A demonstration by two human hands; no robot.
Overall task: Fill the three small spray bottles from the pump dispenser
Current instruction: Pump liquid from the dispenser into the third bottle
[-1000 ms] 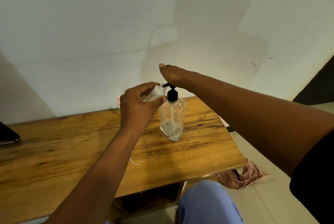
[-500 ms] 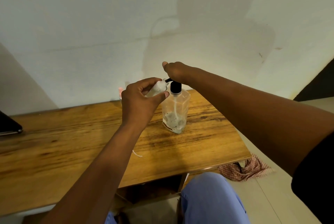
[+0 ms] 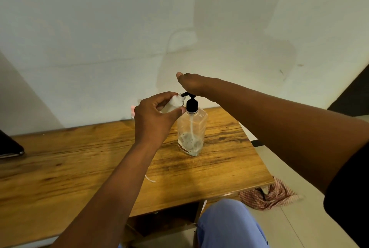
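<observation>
A clear pump dispenser (image 3: 191, 133) with a black pump head stands on the wooden table (image 3: 60, 167), with a little pale liquid at its bottom. My left hand (image 3: 155, 119) grips a small translucent spray bottle (image 3: 173, 104), tilted, its mouth held at the black nozzle. My right hand (image 3: 192, 83) rests palm down on top of the pump head, fingers mostly hidden behind it. Another small bottle with a pink top (image 3: 133, 111) shows partly behind my left hand, near the wall.
The table's right edge is just right of the dispenser. A dark flat device (image 3: 10, 145) lies at the table's far left. A red patterned cloth (image 3: 267, 195) lies on the tiled floor. My knee (image 3: 229, 225) is below the front edge. A white string (image 3: 149, 178) lies on the table.
The pump head has gone down and come back up under my right hand. My left hand keeps the small bottle at the nozzle. The camera shifted slightly.
</observation>
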